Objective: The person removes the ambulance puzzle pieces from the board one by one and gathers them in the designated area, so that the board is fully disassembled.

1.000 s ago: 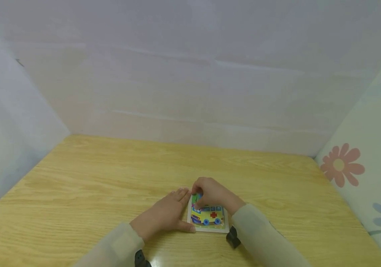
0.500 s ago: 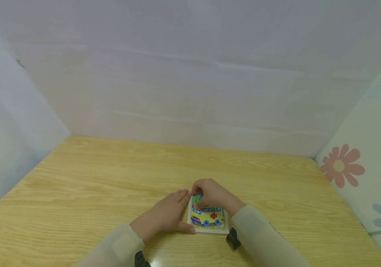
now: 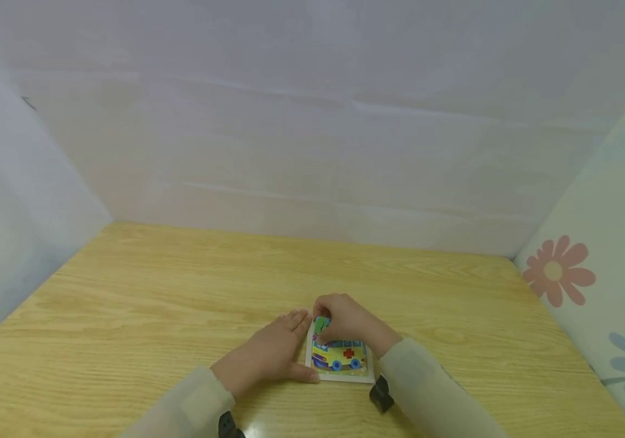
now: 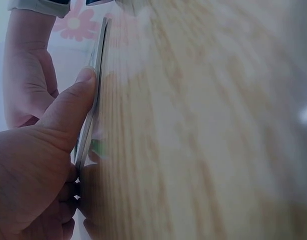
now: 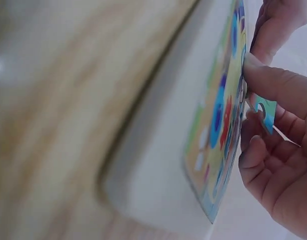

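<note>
A small jigsaw puzzle (image 3: 345, 378) in a pale frame lies on the table, its picture a yellow ambulance with a red cross and blue wheels. My left hand (image 3: 274, 350) rests against the puzzle's left side, fingers extended near the far corner and thumb on the near corner. At the far left corner, my right hand (image 3: 345, 317) pinches a green and blue puzzle piece (image 3: 321, 325) between thumb and fingers. In the right wrist view that puzzle piece (image 5: 267, 116) stands tilted up from the board, a rounded notch showing; the fingers partly hide it.
The wooden table (image 3: 181, 286) surrounds the puzzle on every side. A pale cloth wall (image 3: 312, 152) rises at the back, with a flower-printed wall (image 3: 586, 328) on the right. Dark wrist-worn devices show beneath both sleeves, one being a black camera mount (image 3: 381, 395).
The green and blue piece has tilted up from the board at its far left corner, pinched by my right hand. My left hand has stayed at the puzzle's left side.
</note>
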Motion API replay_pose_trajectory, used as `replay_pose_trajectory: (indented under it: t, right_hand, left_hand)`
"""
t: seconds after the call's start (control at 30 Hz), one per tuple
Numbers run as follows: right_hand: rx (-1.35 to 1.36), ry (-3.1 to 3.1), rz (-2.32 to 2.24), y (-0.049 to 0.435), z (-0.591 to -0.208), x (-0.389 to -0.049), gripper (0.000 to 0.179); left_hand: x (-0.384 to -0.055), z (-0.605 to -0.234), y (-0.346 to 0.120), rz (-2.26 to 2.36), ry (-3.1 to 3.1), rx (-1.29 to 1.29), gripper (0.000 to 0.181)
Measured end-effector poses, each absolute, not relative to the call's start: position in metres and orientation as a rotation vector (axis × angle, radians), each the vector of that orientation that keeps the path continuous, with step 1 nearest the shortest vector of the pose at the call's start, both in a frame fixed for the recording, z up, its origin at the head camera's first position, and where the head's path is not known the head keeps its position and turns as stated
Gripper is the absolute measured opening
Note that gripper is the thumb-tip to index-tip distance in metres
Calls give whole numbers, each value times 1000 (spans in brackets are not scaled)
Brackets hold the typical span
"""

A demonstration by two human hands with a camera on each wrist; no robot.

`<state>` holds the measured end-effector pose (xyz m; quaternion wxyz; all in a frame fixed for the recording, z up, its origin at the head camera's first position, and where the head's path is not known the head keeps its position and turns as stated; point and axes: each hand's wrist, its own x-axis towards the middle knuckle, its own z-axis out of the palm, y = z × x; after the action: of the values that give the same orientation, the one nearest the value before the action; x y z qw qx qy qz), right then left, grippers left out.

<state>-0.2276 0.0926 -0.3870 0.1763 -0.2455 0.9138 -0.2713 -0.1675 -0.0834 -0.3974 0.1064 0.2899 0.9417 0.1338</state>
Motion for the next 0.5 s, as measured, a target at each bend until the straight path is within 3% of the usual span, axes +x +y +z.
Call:
replay_pose_trajectory:
  t: [0.23,0.37,0.5]
  right_hand:
    - [-677,2544,-931,99,-393,-227,23]
    - [-551,2428,-1180,107,-401,-228,17]
    - [-424,2323,-1388,113,-405,-228,22]
  left_hand:
    - [-167,-397,-84,384,2778,862,104]
    - [-168,-398,-83,388,2775,864,104]
    - [-168,-400,-81,374,2778,863,104]
